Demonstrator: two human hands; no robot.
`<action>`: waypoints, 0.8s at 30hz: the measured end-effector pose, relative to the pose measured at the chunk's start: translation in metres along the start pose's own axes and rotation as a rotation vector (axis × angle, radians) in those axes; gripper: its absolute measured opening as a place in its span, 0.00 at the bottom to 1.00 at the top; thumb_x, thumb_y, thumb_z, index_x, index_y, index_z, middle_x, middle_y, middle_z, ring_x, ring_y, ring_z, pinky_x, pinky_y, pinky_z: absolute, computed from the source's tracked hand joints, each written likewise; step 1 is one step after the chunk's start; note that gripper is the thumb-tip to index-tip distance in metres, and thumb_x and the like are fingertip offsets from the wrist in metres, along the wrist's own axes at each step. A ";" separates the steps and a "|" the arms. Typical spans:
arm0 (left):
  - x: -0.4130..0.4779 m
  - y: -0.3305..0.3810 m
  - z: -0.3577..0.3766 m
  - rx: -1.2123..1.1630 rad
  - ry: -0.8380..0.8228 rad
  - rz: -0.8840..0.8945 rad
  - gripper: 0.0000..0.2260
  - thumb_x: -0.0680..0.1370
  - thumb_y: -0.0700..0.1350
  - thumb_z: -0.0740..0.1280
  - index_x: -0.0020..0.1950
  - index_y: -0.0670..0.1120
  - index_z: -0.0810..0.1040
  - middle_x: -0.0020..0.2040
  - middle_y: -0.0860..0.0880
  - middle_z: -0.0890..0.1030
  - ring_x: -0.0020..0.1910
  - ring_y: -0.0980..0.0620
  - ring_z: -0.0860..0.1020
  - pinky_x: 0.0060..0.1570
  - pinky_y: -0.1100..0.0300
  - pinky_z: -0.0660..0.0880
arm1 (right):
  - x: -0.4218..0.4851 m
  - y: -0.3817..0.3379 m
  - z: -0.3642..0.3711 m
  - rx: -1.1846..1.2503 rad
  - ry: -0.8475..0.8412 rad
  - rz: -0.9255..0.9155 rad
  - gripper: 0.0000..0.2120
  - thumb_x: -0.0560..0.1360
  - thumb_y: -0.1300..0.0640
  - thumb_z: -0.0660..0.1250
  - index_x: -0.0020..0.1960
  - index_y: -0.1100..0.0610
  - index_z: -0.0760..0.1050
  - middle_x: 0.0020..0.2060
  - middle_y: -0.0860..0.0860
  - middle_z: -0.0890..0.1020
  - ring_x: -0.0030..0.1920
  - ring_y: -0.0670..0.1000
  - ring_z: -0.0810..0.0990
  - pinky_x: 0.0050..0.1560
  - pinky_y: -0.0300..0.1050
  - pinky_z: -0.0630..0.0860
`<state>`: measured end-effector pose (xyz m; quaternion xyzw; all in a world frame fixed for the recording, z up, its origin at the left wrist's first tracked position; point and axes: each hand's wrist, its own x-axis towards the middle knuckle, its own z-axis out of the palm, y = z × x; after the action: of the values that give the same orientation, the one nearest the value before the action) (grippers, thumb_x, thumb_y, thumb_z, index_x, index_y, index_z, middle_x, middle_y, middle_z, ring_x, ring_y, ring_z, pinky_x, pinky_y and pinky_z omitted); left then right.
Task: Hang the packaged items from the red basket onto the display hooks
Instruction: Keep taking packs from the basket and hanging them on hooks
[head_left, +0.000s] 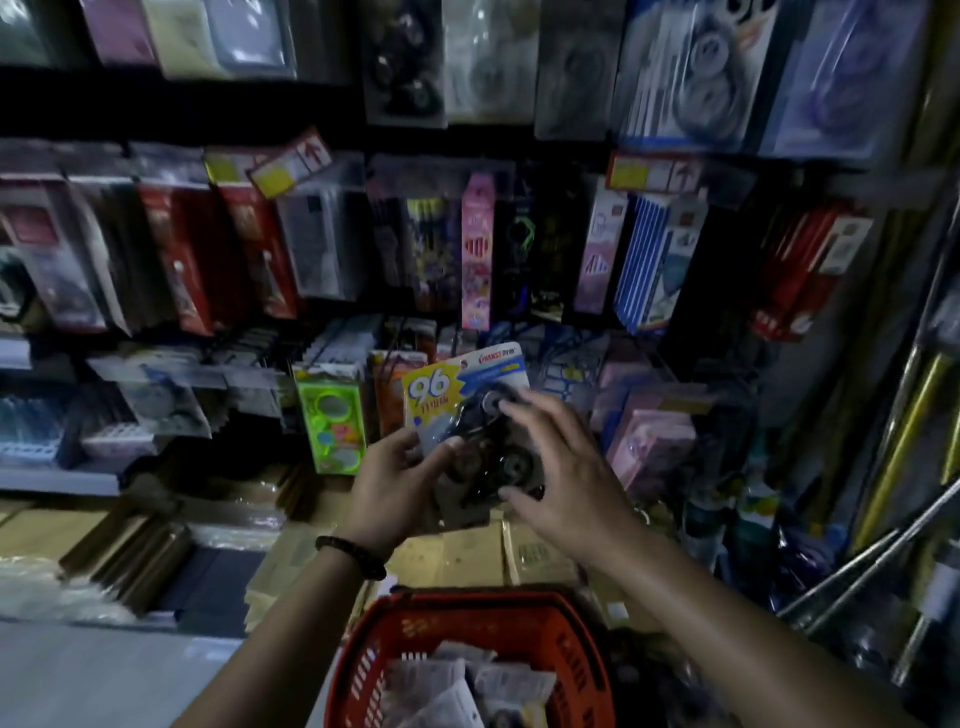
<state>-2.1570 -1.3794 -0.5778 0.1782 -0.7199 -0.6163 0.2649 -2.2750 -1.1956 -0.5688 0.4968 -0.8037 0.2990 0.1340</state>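
pack (447, 387) is up in front of the lower display row, above the basket (467, 605), not yet on a hook. left hand (395, 467) grips its lower left corner, thumb across the front, fingers behind. my guess is i hold it low so the top of the card stays free for a hook. right hand (566, 467) is spread, fingertips resting on the blister and right edge, thumb low. it steadies and turns the pack more than it holds it. card faces me, tilted a little to the left.

more packs (457, 680) lie in the basket below, so plenty left to hang.

around: green pack (332, 426) hangs just left of mine, pink boxes (649, 441) to the right, cartons (457, 558) on the floor under my hands, metal poles (893, 540) leaning far right. rows above are crowded with hung stock.

in the way: the hooks themselves are mostly hidden behind hanging goods, and the picture is dim and blurred, so i cannot tell which one is free. the neighbours hang close, so the pack will likely need to go in straight between them.
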 end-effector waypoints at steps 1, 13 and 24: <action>0.005 0.012 -0.003 -0.026 -0.014 0.011 0.10 0.80 0.47 0.74 0.57 0.42 0.85 0.51 0.45 0.89 0.53 0.44 0.88 0.52 0.43 0.86 | 0.008 0.000 -0.007 -0.087 -0.031 -0.066 0.46 0.72 0.51 0.80 0.83 0.48 0.61 0.83 0.46 0.57 0.82 0.51 0.57 0.80 0.47 0.60; 0.053 0.129 -0.032 -0.039 -0.087 0.164 0.10 0.81 0.42 0.73 0.62 0.44 0.86 0.53 0.44 0.90 0.55 0.43 0.88 0.56 0.49 0.85 | 0.101 -0.023 -0.075 -0.287 0.082 -0.356 0.49 0.72 0.36 0.68 0.85 0.58 0.56 0.85 0.55 0.54 0.85 0.56 0.52 0.81 0.59 0.62; 0.090 0.187 -0.079 0.127 0.091 0.349 0.17 0.81 0.38 0.73 0.65 0.56 0.83 0.55 0.63 0.85 0.44 0.66 0.86 0.39 0.71 0.79 | 0.203 -0.029 -0.140 -0.432 0.190 -0.375 0.54 0.67 0.35 0.74 0.83 0.61 0.61 0.79 0.58 0.63 0.80 0.60 0.61 0.73 0.59 0.74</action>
<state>-2.1683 -1.4613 -0.3721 0.0947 -0.7647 -0.5055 0.3882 -2.3561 -1.2649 -0.3444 0.5662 -0.7268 0.1363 0.3641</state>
